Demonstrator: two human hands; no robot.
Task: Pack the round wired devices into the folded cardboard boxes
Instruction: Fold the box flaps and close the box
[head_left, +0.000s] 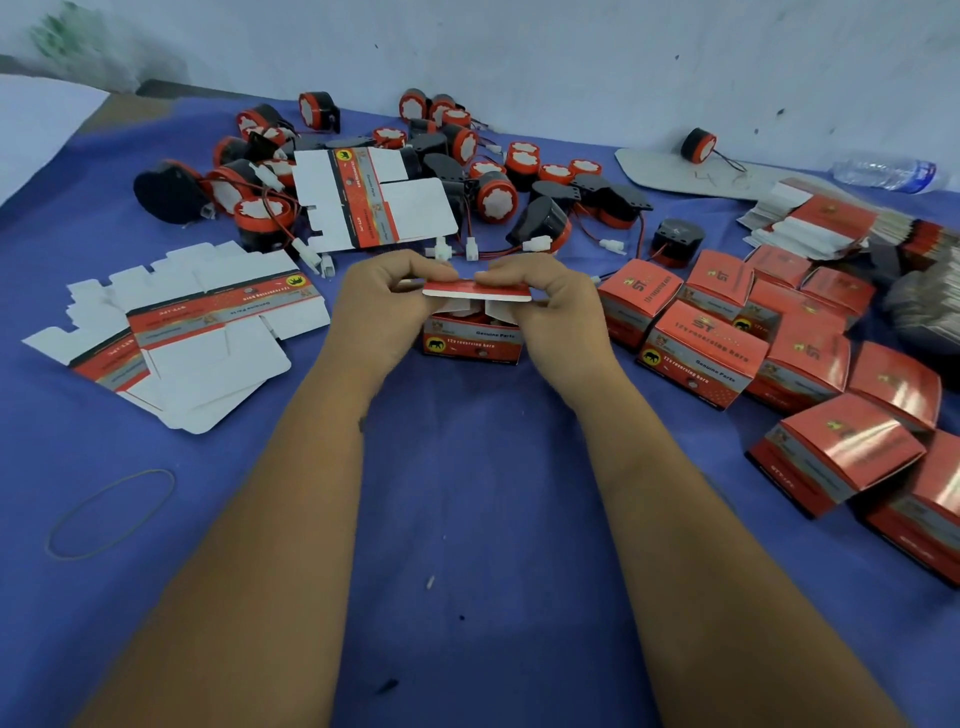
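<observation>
A small red and grey cardboard box (471, 344) stands on the blue cloth in the middle. My left hand (382, 301) and my right hand (545, 306) both pinch its top lid flap (475, 292), held over the box's open top; white inner flaps show under it. What lies inside the box is hidden. Several round black and red wired devices (496, 196) lie in a heap behind the box, their white plugs trailing toward my hands.
Flat unfolded box blanks (202, 332) lie to the left, and another (371, 197) rests on the devices. Several closed boxes (698, 353) crowd the right side, with stacked flat blanks (810, 223) behind. A rubber band (111, 512) lies front left; a water bottle (888, 174) far right.
</observation>
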